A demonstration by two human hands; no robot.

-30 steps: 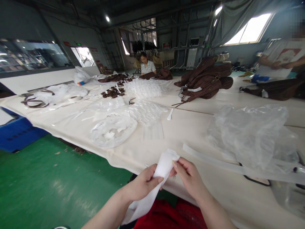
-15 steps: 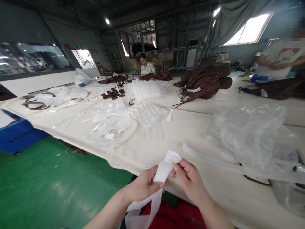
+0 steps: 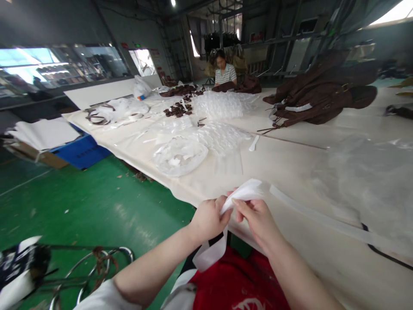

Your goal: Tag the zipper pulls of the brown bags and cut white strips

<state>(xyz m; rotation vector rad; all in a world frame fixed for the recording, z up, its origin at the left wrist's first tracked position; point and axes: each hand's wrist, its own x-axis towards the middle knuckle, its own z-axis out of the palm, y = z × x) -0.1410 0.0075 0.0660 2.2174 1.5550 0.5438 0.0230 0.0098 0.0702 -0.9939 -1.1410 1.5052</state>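
Near the front edge of the table, both my hands are closed on a folded strip of thin white material (image 3: 247, 190). My left hand (image 3: 211, 217) wraps round its lower part, and a loose tail of the strip hangs below over my lap. My right hand (image 3: 254, 213) pinches the folded layers between thumb and fingers. The strip's upper end fans out above the right hand. A long white strip (image 3: 309, 210) lies flat on the table to the right of my hands. Whether it joins the held one cannot be seen.
The table (image 3: 274, 161) carries a clear plastic bag with white scraps (image 3: 180, 157), a pile of clear plastic (image 3: 222, 135), a white tool (image 3: 254, 143) and brown bags (image 3: 316, 101). A person (image 3: 226, 74) sits at the far end. A blue crate (image 3: 82, 150) stands left.
My view has swung left and down. The folded strip has turned from a flat, broad face to a bunched, fanned shape, and my left hand has closed round it.
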